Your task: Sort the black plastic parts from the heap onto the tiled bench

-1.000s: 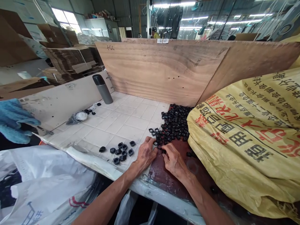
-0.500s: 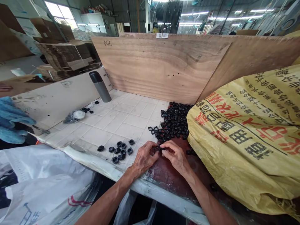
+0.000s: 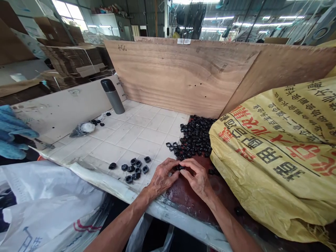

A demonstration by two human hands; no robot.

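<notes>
My left hand (image 3: pixel 164 176) and my right hand (image 3: pixel 196 176) meet fingertip to fingertip over the dark red board near the table's front edge. Between them they pinch a small black ring-shaped part (image 3: pixel 180 167), mostly hidden by the fingers. Just beyond my hands lies a heap of similar black ring parts (image 3: pixel 198 134), with a few loose ones at its left side. Left of my left hand, a small group of black rings (image 3: pixel 135 169) rests on the white tiled surface.
A yellow printed sack (image 3: pixel 275 150) bulges over the table's right side. A grey bottle (image 3: pixel 113 98) stands at the back left, near a small plastic bag (image 3: pixel 85 129). Wooden boards (image 3: pixel 178 75) wall the back. A white sack (image 3: pixel 49 206) and blue gloves (image 3: pixel 14 133) are at left.
My fingers have drawn closer together around the black ring part, and my right fingers have shifted slightly left. The heap and the group of rings stay the same.
</notes>
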